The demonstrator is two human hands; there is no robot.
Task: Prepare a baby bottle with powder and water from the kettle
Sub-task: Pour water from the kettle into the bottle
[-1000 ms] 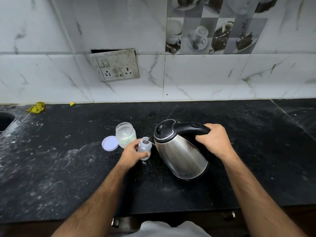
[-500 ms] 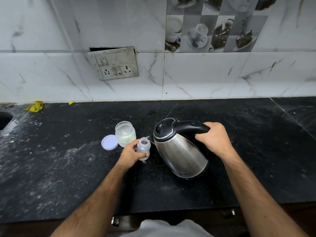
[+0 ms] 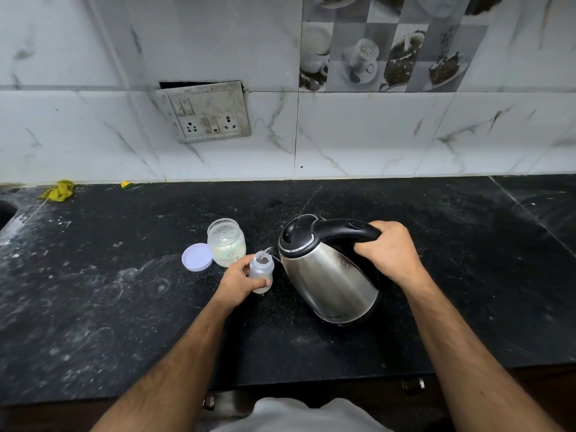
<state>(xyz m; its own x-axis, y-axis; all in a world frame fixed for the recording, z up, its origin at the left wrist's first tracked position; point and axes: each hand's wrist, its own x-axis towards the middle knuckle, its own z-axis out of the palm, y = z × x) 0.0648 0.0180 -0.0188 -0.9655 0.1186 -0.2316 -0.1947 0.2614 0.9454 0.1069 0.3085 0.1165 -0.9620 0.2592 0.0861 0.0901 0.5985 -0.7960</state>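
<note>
The small translucent baby bottle (image 3: 261, 272), uncapped with a pale layer at its bottom, stands on the dark surface (image 3: 93, 307) just left of the steel kettle (image 3: 327, 275), the left hand (image 3: 238, 283) clasping it. The right hand (image 3: 388, 252) clenches the kettle's black handle, tilting the spout to the bottle's mouth. Beyond the bottle sit an open powder jar (image 3: 226, 246) and its lid (image 3: 197, 257).

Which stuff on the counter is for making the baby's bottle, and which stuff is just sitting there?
For the bottle:
- baby bottle, gripped by the left hand
- kettle, tilted toward it, handle gripped by the right hand
- open powder jar
- jar lid lying beside it

Just lying about:
- yellow cloth by the wall
- small yellow scrap
- wall socket panel
</note>
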